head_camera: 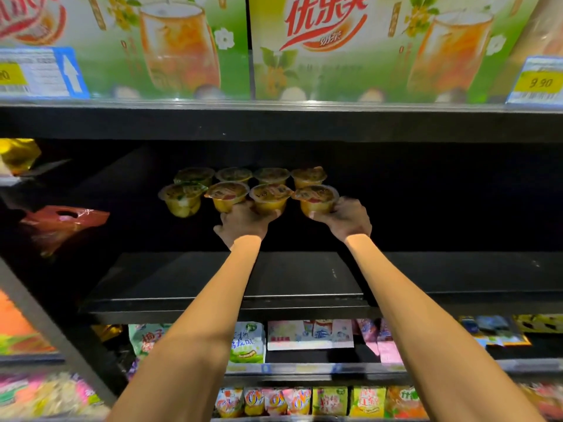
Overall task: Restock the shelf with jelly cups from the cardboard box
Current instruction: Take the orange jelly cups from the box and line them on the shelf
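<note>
Several yellow jelly cups stand in two rows deep on the dark shelf [219,278]. My left hand [242,223] grips two front-row cups together, one [227,197] and the other [269,199]. My right hand [344,219] grips the rightmost front cup [315,199]. A greenish cup [181,199] stands free at the front left. The back row [253,175] sits just behind. The cardboard box is not in view.
Green milk-tea cartons [335,47] and price tags [537,82] fill the shelf above. A red bag [61,223] and a yellow pack [18,153] sit at left. Snack packets [304,400] line the lower shelves. The shelf is dark and bare right of the cups.
</note>
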